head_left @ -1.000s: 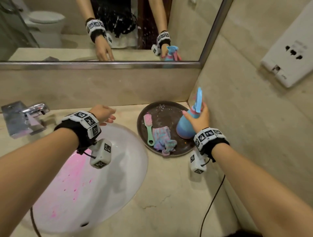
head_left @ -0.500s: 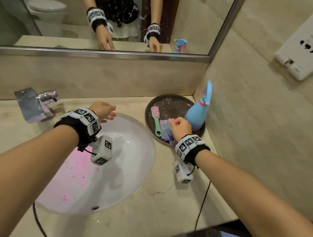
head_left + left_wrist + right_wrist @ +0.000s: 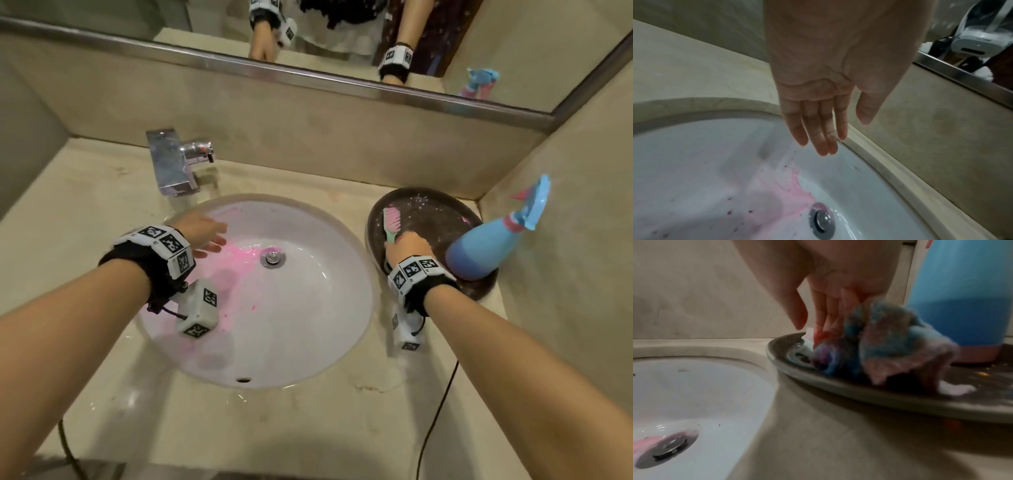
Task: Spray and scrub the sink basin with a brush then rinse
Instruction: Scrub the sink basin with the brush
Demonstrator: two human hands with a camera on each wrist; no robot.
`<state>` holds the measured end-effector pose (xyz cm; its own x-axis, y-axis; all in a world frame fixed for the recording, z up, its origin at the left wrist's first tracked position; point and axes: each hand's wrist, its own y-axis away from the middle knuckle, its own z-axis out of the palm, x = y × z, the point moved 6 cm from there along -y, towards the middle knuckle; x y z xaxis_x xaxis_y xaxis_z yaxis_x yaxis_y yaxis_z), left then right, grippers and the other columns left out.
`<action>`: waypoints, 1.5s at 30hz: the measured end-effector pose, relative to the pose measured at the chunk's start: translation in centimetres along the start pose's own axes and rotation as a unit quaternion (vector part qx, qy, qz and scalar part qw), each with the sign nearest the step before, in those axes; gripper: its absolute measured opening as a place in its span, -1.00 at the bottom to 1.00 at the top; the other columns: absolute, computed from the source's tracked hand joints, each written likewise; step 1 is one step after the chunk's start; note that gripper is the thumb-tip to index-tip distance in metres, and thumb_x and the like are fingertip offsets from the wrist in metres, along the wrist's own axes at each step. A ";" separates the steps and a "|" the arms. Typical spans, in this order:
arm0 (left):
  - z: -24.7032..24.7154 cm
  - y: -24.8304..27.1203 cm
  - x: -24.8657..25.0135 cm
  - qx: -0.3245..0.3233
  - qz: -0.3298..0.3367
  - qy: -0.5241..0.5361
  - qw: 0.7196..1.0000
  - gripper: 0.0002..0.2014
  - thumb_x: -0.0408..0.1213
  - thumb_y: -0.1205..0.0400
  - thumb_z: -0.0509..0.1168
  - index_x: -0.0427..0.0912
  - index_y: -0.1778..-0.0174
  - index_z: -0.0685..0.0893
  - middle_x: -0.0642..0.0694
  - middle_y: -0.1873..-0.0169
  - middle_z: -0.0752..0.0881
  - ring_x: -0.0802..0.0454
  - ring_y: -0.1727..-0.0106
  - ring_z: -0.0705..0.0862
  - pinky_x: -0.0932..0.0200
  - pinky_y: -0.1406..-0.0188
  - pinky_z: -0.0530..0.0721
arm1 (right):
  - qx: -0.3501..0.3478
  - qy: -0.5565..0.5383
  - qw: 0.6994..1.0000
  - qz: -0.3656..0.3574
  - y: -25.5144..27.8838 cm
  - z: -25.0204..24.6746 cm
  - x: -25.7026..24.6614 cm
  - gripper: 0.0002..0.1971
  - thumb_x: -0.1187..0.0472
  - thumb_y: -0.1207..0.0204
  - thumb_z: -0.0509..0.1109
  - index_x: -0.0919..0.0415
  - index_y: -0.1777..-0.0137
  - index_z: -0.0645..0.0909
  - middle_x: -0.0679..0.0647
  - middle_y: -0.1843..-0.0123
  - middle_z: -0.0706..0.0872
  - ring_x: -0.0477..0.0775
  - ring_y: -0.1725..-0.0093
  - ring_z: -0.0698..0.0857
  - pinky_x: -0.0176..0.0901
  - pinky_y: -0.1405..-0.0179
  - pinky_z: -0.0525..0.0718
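The white sink basin has pink spray residue on its left side, running to the drain. My left hand hovers over the basin's far-left rim with straight fingers and holds nothing. The pink-bristled brush with a green handle lies on the dark round tray. My right hand is down on that handle; in the right wrist view its fingertips touch the handle with the thumb held apart. The blue spray bottle stands on the tray.
A crumpled blue and pink cloth lies on the tray against my right hand. The chrome faucet stands behind the basin at the left. A wall rises just right of the tray, and a mirror runs along the back. A black cable trails over the counter's front.
My right hand set the spray bottle down on the tray, let go and moved left onto the brush handle. My left hand stayed over the basin's rim.
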<state>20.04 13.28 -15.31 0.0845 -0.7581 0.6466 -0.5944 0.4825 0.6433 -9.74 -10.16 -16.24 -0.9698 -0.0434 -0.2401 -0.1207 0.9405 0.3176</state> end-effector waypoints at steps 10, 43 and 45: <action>-7.1 -0.1 -6.2 0.131 -0.048 0.029 0.990 -0.86 -0.30 -0.67 0.22 -0.29 0.05 0.64 -0.12 0.39 0.63 0.00 0.41 0.57 0.25 0.40 0.41 | -0.012 -0.014 0.999 0.052 0.1 0.5 -1.5 -0.57 0.00 -0.40 0.31 0.34 -0.10 0.60 0.30 -0.09 0.71 0.35 -0.13 0.64 0.15 -0.26 0.55; -9.5 -1.8 -14.1 0.110 -0.147 -0.203 0.962 -0.02 0.49 -0.45 -0.01 0.14 -0.59 -0.40 -0.23 -0.53 -0.55 -0.45 -0.52 -0.49 -0.49 -0.43 -0.31 | -0.055 0.150 0.905 -0.395 3.1 11.6 -24.0 -0.72 0.09 -0.71 0.11 0.18 -0.14 0.62 0.20 0.03 0.73 0.16 0.19 0.57 -0.15 0.24 0.48; -9.5 -2.0 -14.1 0.110 -0.152 -0.209 0.960 -0.01 0.50 -0.44 0.00 0.15 -0.59 -0.41 -0.24 -0.52 -0.55 -0.46 -0.51 -0.49 -0.48 -0.43 -0.31 | -0.067 0.180 0.899 -0.395 2.5 12.4 -24.2 -0.71 0.09 -0.71 0.10 0.16 -0.15 0.62 0.18 0.06 0.73 0.14 0.22 0.56 -0.17 0.24 0.48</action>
<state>27.60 27.19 -21.87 -0.0195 -0.9811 0.1926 -0.7512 0.1415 0.6447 16.02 -2.58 -21.02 -0.5735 -0.8080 -0.1349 -0.8022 0.5206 0.2922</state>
